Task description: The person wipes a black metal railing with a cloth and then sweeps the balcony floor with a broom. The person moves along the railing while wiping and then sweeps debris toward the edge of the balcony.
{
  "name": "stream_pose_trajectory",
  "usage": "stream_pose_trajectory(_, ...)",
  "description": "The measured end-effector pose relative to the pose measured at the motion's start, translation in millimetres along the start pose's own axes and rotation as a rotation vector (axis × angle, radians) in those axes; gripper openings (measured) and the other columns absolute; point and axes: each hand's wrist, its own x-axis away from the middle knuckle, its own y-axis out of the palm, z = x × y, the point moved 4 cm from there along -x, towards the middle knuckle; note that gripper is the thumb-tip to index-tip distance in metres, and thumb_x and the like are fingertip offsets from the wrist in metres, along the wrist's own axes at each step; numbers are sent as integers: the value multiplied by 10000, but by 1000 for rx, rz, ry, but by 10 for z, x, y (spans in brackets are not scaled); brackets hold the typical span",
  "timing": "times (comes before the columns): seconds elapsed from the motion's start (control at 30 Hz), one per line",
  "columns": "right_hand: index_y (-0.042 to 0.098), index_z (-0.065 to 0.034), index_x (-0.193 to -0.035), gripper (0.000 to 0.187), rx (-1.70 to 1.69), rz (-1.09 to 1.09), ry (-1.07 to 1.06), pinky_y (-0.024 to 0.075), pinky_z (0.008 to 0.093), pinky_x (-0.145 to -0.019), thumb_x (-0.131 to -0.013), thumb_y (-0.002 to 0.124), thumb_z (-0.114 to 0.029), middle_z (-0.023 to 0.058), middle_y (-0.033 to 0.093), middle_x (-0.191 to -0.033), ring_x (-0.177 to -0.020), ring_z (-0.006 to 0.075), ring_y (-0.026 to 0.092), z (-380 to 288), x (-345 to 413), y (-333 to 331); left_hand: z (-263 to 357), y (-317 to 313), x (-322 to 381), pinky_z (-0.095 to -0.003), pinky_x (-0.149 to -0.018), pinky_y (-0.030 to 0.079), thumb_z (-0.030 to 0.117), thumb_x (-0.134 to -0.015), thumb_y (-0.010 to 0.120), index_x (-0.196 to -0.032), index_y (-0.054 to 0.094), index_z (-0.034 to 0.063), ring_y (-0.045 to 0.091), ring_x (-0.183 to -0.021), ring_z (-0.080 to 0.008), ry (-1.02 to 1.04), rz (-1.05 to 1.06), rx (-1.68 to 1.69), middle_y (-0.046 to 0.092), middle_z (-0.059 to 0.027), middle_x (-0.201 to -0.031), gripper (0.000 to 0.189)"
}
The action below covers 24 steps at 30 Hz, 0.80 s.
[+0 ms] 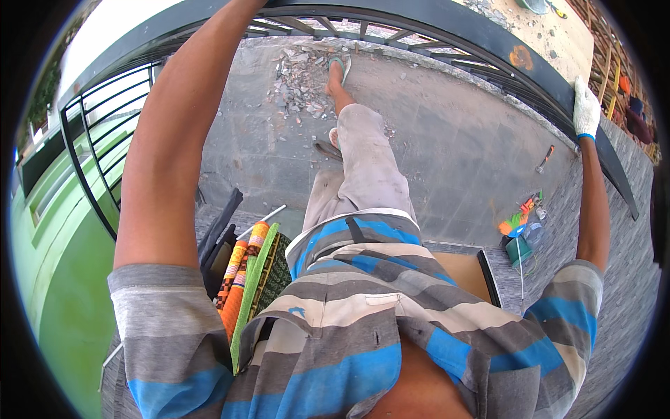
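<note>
A long black metal beam (471, 31) with a rusty patch arches across the top of the view, bent by the lens, with black metal slats (363, 30) along its underside. My right hand (586, 110), in a white knitted glove with a blue cuff, grips the beam towards its right end; its fingertips are partly hidden. My left arm is raised past the beam, and its hand is out of view beyond the top edge. Below the slats, my sandaled foot (336, 73) stands by broken tile and masonry rubble (303, 86) on the grey floor.
A black railing (104, 136) and green wall (68, 262) are at left. Rolled patterned mats (246, 283) lie beside me. A hammer (545, 158), a green bucket (518, 251) and a colourful duster (515, 226) are at right. Beyond the beam are a pale board (560, 42) and a person (638, 120).
</note>
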Motion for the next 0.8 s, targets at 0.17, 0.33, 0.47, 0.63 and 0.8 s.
stream_pose_trajectory(0.17,670,-43,-1343,532,-50,-21,-3,470,384,-1057,-1080,474,-461,219,690,-1304,-1262,343,645,12,-30,9,-88,51,-30,-381,-706,500,203,-926,720,-931,670,81,584,-714,-244,-57,-21,-26,605,-118,-761,131)
stream_pose_trajectory(0.33,678,-34,-1326,523,-13,-7,-17,473,390,-1049,-1077,487,-453,227,694,-1288,-1255,352,645,59,-60,26,-46,12,-18,-378,-702,497,196,-923,716,-923,661,84,574,-703,-243,49,69,55,587,-120,-742,125)
stream_pose_trajectory(0.47,684,-31,-1315,526,7,31,-71,474,396,-1045,-1075,492,-457,231,699,-1275,-1253,361,642,98,-64,35,-74,37,-20,-379,-690,491,183,-926,710,-925,654,81,569,-702,-235,-31,-31,-29,582,-110,-740,116)
stream_pose_trajectory(0.63,676,-26,-1328,529,22,28,-105,467,377,-1058,-1076,496,-455,228,693,-1296,-1261,338,646,69,-50,32,-53,28,-27,-388,-665,488,186,-923,705,-892,650,81,568,-679,-233,42,41,55,592,-104,-726,122)
stream_pose_trajectory(0.8,692,3,-1290,542,-76,24,25,465,364,-1058,-1077,502,-458,216,716,-1271,-1234,298,670,5,-29,-1,-11,2,-28,-392,-652,486,233,-929,704,-856,650,90,578,-664,-226,-24,19,-50,600,-98,-699,169)
